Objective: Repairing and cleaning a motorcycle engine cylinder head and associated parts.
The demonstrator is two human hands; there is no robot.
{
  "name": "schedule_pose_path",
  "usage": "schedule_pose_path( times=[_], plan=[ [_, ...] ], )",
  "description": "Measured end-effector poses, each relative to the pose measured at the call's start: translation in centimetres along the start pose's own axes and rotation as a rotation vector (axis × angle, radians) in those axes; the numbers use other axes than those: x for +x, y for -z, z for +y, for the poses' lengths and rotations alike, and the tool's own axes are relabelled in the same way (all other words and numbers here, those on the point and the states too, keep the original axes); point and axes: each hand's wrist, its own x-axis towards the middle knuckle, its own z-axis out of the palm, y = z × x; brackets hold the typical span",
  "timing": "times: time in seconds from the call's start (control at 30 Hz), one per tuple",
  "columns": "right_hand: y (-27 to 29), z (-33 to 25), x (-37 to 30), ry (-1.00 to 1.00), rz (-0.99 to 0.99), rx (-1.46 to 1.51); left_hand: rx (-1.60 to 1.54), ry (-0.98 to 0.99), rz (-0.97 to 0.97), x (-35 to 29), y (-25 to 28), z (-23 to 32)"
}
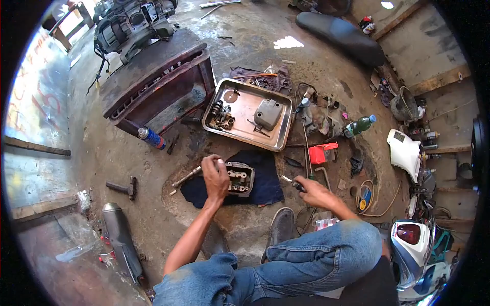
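My left hand (215, 178) is over the left edge of a grey engine cylinder head (246, 179). Its fingers are curled together, and what they hold, if anything, is hidden. The cylinder head lies open side up on a dark blue cloth (268, 178) on the ground. Close to the left fingertips, a metal rod (186, 177) slants down to the left, with a small pale pin (173, 193) below it. To the right of the cloth, my right hand (314, 192) is closed around a short tool with a dark handle and bright metal tip (286, 179), pointing left.
Beyond the cloth stands a metal tray (245, 138) holding a grey cover (268, 113) and small engine parts. A hammer (122, 187), a spray can (152, 137) and an exhaust muffler (120, 234) are at left. At right lie a red packet (322, 152) and a green bottle (359, 125).
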Motion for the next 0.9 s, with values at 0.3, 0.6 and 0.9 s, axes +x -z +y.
schedule_pose_path(
  times=[0.3, 0.6, 0.9],
  plan=[
    [-5.9, 2.4, -1.1, -0.159, -0.109, 0.674, 0.156, -0.045, -0.036, -2.6, 5.2, -1.3],
    [-6.2, 5.9, -5.3, -0.223, -0.187, 1.260, 0.065, -0.045, -0.199, -6.8, 4.6, 0.4],
    [-8.6, 11.2, -7.9, -0.262, -0.085, 1.477, -0.480, 0.608, -0.215, -7.6, 5.1, -1.1]
  ],
)
